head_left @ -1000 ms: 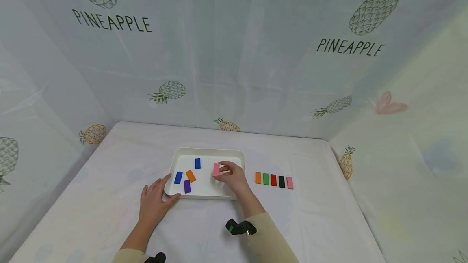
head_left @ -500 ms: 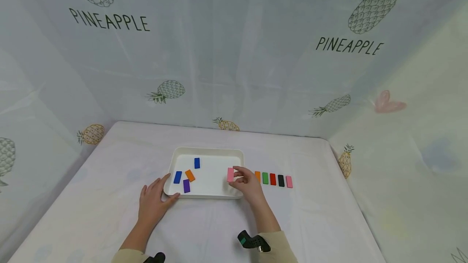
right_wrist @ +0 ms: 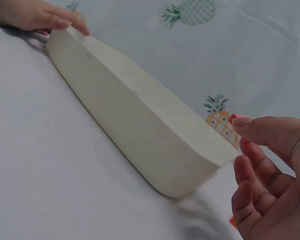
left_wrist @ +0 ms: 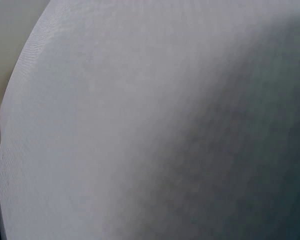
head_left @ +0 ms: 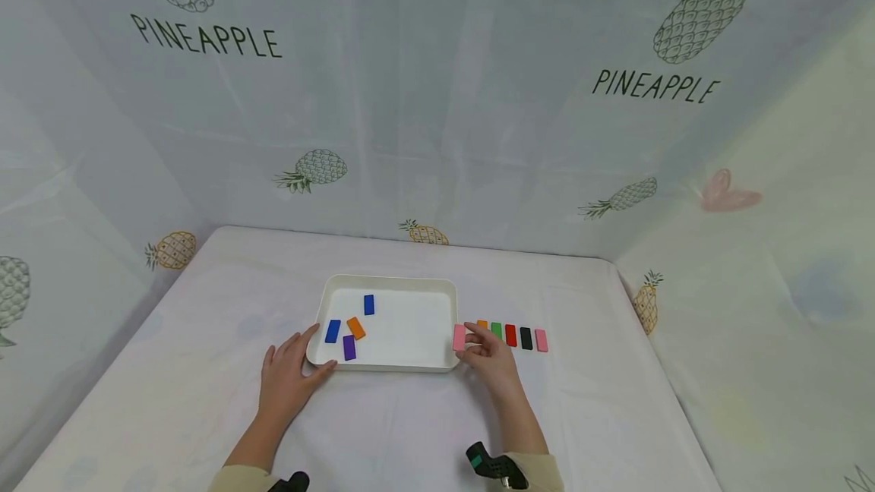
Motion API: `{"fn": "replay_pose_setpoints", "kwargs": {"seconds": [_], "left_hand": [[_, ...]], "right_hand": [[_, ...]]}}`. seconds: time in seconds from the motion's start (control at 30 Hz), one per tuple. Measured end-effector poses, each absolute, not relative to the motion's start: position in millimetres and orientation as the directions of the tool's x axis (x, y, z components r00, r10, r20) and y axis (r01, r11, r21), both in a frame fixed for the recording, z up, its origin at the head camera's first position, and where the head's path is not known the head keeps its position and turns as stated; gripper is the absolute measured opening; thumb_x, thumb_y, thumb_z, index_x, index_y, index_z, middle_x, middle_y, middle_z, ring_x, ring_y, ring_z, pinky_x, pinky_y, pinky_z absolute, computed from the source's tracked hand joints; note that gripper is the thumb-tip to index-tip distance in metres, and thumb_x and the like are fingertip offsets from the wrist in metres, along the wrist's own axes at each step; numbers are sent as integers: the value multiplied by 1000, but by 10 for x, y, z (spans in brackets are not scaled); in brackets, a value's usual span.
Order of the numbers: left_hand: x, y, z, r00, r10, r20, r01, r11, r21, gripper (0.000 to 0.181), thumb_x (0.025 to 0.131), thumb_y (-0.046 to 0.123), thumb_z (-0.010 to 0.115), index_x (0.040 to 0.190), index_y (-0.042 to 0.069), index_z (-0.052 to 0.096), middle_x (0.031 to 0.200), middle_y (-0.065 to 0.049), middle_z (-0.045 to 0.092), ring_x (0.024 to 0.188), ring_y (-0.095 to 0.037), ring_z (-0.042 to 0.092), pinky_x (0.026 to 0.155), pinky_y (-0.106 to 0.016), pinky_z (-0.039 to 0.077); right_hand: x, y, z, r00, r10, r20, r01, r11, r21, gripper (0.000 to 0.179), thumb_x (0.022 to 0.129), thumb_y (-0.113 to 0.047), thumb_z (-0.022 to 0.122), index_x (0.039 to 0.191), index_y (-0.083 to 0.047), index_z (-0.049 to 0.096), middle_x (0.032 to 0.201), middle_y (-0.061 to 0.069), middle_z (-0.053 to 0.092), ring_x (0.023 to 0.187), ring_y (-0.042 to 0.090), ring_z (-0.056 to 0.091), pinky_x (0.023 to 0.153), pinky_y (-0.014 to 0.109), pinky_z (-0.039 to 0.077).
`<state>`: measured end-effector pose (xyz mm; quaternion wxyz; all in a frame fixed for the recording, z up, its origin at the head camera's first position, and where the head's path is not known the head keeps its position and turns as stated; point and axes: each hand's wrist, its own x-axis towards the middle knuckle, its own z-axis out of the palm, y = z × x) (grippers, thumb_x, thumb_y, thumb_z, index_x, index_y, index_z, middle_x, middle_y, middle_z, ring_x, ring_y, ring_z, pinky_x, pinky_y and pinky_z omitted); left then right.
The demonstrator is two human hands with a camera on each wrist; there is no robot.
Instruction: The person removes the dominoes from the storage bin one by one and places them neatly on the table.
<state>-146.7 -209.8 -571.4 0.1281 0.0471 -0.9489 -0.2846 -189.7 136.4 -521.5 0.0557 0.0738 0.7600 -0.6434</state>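
Observation:
My right hand pinches a pink block between thumb and fingers, above the right edge of a white tray. In the right wrist view only a sliver of that block shows past the thumb. My left hand rests at the tray's near left corner, its fingers spread along the rim. Inside the tray lie two blue blocks, one farther back and one at the left, plus an orange block and a purple block.
Right of the tray is a row of blocks: orange, green, red, black and pink. My right hand partly covers the row's left end. The left wrist view is mostly blurred white cloth.
My right hand has carried the pink block rightward from over the middle of the tray to its right edge. The left hand has stayed at the tray corner.

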Motion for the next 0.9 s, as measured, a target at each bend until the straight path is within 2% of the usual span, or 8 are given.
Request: {"fn": "replay_pose_setpoints", "kwargs": {"seconds": [0.3,0.6,0.9], "left_hand": [[-1469,-2116,-5721,-970,-156,187,-26,830,557,84,80,51,74,145,9,42,140,-24,48,135,-44,33,110,-68,7],[-1469,-2114,-5731,-962,-154,224,-3,831,557,83,79,48,76,144,8,43,139,-24,50,134,-44,34,110,-68,8],[-1473,-2118,-5724,-962,-154,225,-5,836,549,83,80,48,75,144,8,43,139,-24,50,134,-44,35,110,-68,8]], "right_hand": [[-1834,1647,-5309,-985,65,-161,172,225,-959,55,79,-7,79,131,-9,61,106,9,63,81,22,58,63,23,52],[-1795,1770,-5439,-983,70,-169,182,292,-939,52,82,-4,75,132,-9,61,103,9,62,61,19,49,53,21,45],[-1831,1805,-5551,-985,63,-160,172,326,-929,49,80,-8,78,127,-9,63,99,6,64,62,18,47,50,20,39]]}}
